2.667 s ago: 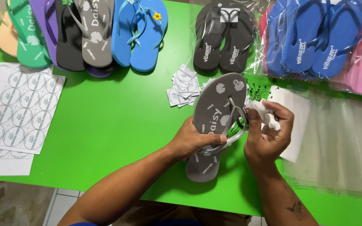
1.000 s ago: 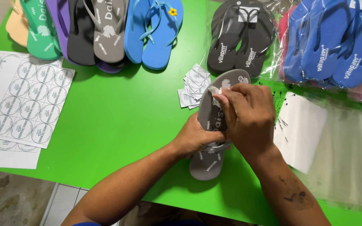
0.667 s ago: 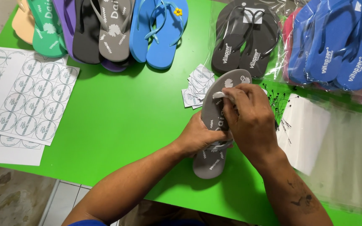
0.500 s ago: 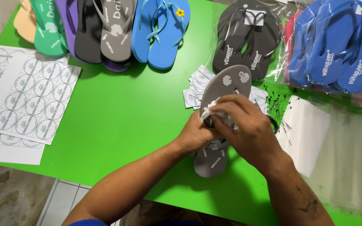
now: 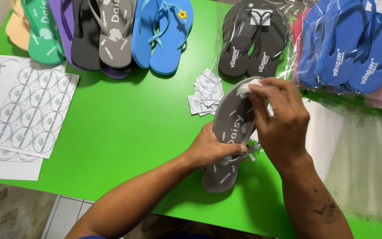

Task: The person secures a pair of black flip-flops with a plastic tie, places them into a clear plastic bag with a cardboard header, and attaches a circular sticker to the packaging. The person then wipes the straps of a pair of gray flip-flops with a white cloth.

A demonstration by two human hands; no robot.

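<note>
A grey flip-flop (image 5: pixel 231 128) with white printed marks lies tilted on the green table (image 5: pixel 124 132), toe end pointing away. My left hand (image 5: pixel 211 150) grips it around the middle, thumb over the strap. My right hand (image 5: pixel 279 121) is over the toe end, its fingers closed on a small white cloth or paper wad (image 5: pixel 246 88) pressed against the sole's top edge.
A small pile of cut round labels (image 5: pixel 206 90) lies just left of the flip-flop. Label sheets (image 5: pixel 23 108) sit at the left. Coloured flip-flops (image 5: pixel 111 31) line the back; bagged black (image 5: pixel 253 40), blue (image 5: pixel 354 44) and pink pairs are at back right. Clear plastic bags (image 5: pixel 363 150) lie at the right.
My right hand has slid from the middle of the grey flip-flop up to its toe end with the white wad. The left hand keeps its grip.
</note>
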